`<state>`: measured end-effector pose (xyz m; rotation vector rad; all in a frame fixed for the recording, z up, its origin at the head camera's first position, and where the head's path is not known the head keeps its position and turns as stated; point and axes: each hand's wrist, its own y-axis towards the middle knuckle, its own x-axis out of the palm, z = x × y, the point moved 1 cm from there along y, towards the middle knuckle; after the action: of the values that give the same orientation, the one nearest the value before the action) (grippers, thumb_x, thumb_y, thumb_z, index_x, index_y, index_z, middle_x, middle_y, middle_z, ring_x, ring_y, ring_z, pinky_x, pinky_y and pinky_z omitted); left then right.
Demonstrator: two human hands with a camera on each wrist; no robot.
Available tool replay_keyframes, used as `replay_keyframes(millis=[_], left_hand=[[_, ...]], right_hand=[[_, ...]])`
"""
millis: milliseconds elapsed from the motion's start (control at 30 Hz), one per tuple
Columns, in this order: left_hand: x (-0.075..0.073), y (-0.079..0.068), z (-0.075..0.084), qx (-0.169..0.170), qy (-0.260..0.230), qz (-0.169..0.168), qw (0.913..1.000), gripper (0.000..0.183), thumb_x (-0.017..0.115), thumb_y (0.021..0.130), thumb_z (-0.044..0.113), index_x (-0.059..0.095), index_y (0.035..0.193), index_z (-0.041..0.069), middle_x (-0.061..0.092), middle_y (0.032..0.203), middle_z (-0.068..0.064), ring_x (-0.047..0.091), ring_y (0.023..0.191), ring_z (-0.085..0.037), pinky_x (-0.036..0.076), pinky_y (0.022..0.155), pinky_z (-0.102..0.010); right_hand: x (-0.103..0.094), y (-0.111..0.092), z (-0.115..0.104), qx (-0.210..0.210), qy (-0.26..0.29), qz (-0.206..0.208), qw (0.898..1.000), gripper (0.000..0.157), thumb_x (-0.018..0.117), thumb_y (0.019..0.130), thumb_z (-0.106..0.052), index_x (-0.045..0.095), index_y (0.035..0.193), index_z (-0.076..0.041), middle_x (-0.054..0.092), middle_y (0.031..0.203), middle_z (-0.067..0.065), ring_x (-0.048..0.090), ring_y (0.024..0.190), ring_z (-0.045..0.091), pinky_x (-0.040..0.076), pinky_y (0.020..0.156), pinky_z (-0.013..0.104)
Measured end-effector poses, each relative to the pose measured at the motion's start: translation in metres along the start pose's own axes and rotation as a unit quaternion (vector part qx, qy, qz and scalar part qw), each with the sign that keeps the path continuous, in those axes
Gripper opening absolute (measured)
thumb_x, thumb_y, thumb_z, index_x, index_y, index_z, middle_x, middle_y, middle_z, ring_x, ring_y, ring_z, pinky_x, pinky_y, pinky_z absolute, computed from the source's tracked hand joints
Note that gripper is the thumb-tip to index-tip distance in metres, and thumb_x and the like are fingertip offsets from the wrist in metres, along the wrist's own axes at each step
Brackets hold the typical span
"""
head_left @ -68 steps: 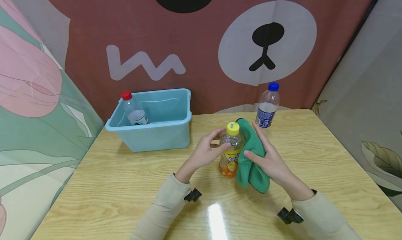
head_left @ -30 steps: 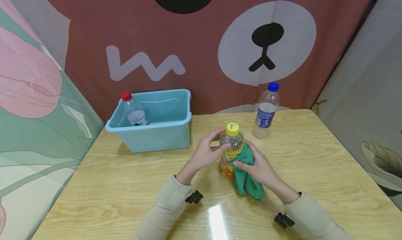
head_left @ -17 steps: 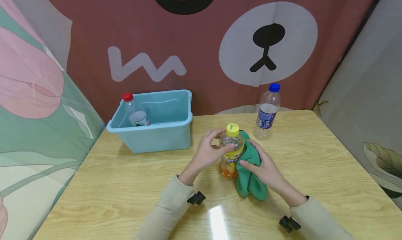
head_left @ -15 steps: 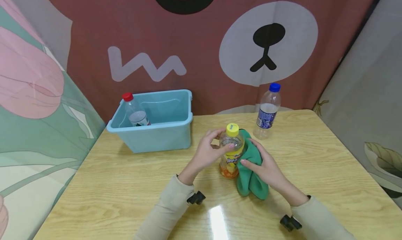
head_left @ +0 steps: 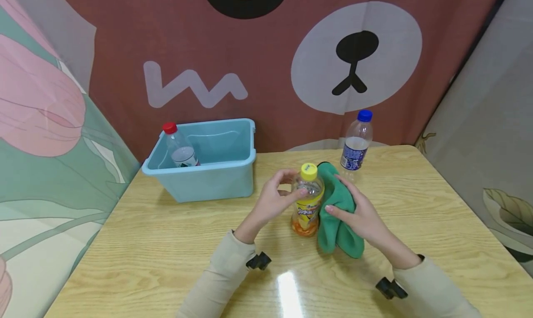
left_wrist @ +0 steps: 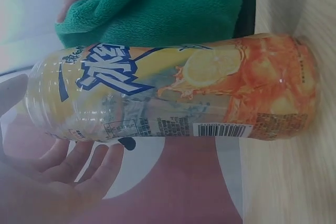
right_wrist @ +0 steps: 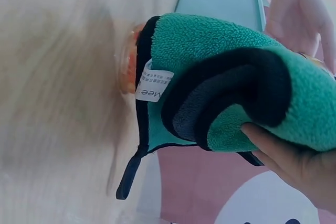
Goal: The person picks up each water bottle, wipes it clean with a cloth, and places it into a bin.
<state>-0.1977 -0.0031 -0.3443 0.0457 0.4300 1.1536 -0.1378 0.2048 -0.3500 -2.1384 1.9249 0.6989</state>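
My left hand (head_left: 272, 201) holds a clear drink bottle (head_left: 307, 212) near its shoulder, thumb in front and fingers behind. The bottle stands upright on the table, with a yellow cap and a yellow and orange lemon label (left_wrist: 210, 72). On its right side, my right hand (head_left: 365, 218) grips a green towel (head_left: 335, 195) folded against my palm. Black edging, a white tag (right_wrist: 154, 83) and a hanging loop (right_wrist: 129, 177) show on the towel in the right wrist view. The towel is right beside the bottle; whether it touches is hard to tell.
A light blue bin (head_left: 208, 181) stands at the back left of the wooden table (head_left: 166, 253). Inside it leans a red-capped bottle (head_left: 181, 149). Behind my right hand, a blue-capped bottle (head_left: 356, 144) stands near the back edge. A printed curtain (head_left: 266, 45) hangs behind.
From low against the bottle a second ago, my right hand and the towel have moved up and to the right. My left hand and the bottle have stayed nearly in place.
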Motion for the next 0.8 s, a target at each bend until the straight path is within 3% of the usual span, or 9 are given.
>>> replay_keyframes(millis=[133,367,667,800], left_hand=[[-0.001,0.000,0.000,-0.001,-0.006,-0.005,1.0000,0.048,0.067,0.084,0.020,0.048,0.124,0.001,0.052,0.119,-0.014,0.048,0.110,-0.022,0.049,0.082,-0.033],[-0.003,0.002,0.000,0.014,0.008,-0.002,0.9999,0.042,0.065,0.085,0.017,0.054,0.123,0.004,0.054,0.116,-0.009,0.050,0.104,-0.021,0.050,0.081,-0.036],[-0.004,0.001,0.000,0.032,-0.004,-0.007,0.9995,0.039,0.063,0.087,0.014,0.053,0.122,-0.001,0.057,0.115,-0.015,0.055,0.103,-0.025,0.051,0.079,-0.030],[-0.004,0.000,-0.001,0.025,-0.015,-0.022,0.9993,0.045,0.066,0.084,0.011,0.051,0.126,0.001,0.054,0.120,-0.015,0.054,0.106,-0.027,0.051,0.079,-0.027]], right_hand=[[-0.003,0.003,-0.003,-0.007,0.001,0.002,1.000,0.071,0.063,0.087,-0.021,0.022,0.144,-0.010,0.027,0.143,0.020,0.032,0.126,0.040,0.030,0.097,0.058],[-0.004,0.007,-0.009,-0.014,0.001,0.001,1.000,0.072,0.064,0.086,-0.020,0.022,0.144,-0.011,0.029,0.142,0.020,0.036,0.123,0.040,0.033,0.095,0.057],[-0.001,0.011,-0.015,-0.028,-0.009,-0.009,1.000,0.073,0.066,0.085,-0.020,0.023,0.144,-0.010,0.033,0.139,0.021,0.041,0.118,0.039,0.038,0.091,0.056],[0.001,0.012,-0.014,-0.032,-0.015,-0.011,0.999,0.074,0.067,0.084,-0.020,0.024,0.143,-0.010,0.032,0.140,0.021,0.040,0.119,0.039,0.037,0.092,0.056]])
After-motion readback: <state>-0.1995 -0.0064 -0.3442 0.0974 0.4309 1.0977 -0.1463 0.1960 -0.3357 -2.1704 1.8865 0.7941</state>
